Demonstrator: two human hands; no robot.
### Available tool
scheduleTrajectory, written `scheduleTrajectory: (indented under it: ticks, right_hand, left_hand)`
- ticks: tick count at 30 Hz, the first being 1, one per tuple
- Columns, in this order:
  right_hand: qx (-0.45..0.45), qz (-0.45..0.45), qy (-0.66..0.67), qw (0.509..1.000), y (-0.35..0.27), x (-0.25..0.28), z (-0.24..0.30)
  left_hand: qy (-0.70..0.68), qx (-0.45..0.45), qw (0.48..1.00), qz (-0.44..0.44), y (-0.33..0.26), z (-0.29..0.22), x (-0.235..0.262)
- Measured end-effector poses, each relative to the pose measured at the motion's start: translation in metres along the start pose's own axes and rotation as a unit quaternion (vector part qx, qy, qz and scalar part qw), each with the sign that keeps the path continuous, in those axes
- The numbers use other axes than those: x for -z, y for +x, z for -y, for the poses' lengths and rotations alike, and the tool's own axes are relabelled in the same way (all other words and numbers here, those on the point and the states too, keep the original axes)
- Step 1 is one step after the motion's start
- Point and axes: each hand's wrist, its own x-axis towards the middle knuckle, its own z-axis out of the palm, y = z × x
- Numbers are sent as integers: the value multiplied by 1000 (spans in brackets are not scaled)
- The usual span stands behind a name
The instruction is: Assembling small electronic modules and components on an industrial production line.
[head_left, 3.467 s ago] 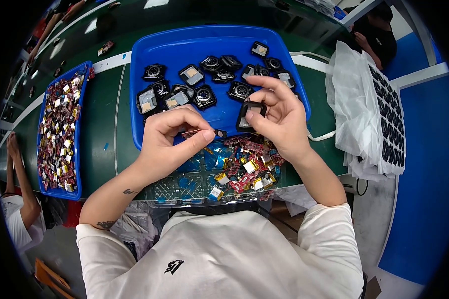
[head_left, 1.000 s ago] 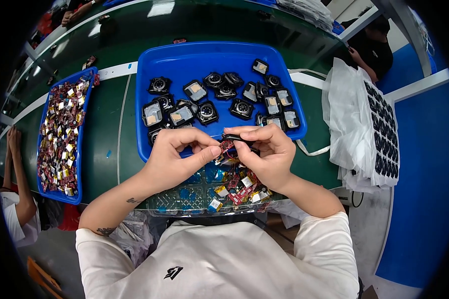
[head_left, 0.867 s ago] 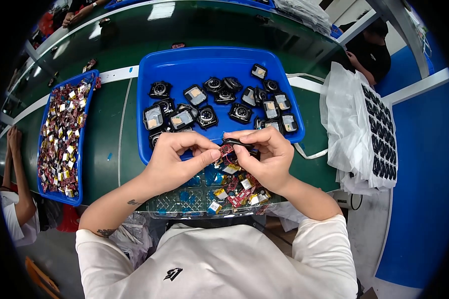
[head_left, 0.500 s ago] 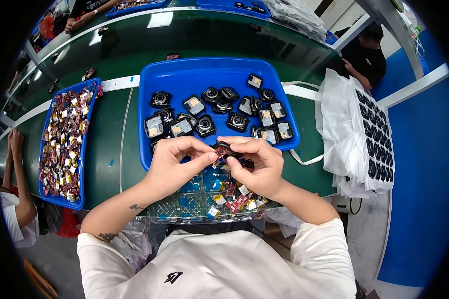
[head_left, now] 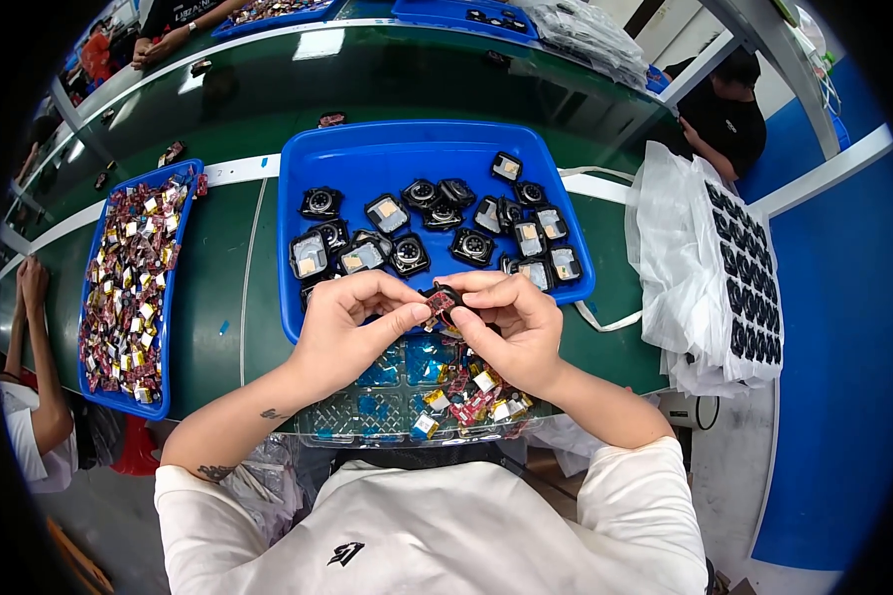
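Note:
Between my hands, just over the near rim of a large blue bin (head_left: 417, 137), is a small black smartwatch case (head_left: 450, 296) with a red circuit board (head_left: 440, 303) at its face. My left hand (head_left: 352, 322) is closed, thumb and fingertips pinching the board side. The case's right side is gripped by the thumb and fingers of my right hand (head_left: 516, 332). Several black watch cases (head_left: 409, 254) lie in the bin, some showing a round sensor back, others a grey inside. Below my hands a clear compartment tray (head_left: 357, 426) holds red boards with small batteries (head_left: 476, 392) and blue film pieces.
A long blue tray (head_left: 172, 297) heaped with boards and batteries stands on the left. At the right are stacked white sheets and a tray of black parts (head_left: 749, 268). Beyond the bin runs a green conveyor (head_left: 397, 74) carrying a few parts. Other people sit left, far left and right.
The watch case has turned slightly in my fingers, so more of the red board and the black rim shows. Parts on the far green belt have shifted a little to the left.

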Motion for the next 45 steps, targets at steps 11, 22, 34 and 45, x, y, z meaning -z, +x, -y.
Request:
scheduleTrajectory:
  ticks: [11,22,34,45]
  right_hand:
    - [10,43,-30,999,0,2,0]
    - [-50,27,-63,996,10,4,13]
    - [-161,-188,-139,959,196,115,-41]
    - [-301,-184,-376,857,208,167,-113]
  left_hand:
    - [25,24,999,-17,-1,-1,-1]
    - [67,-24,997,1,1,5,-3]
    - [345,-192,917,58,3,3,5]
    - [340,-163,923,71,2,-4,6]
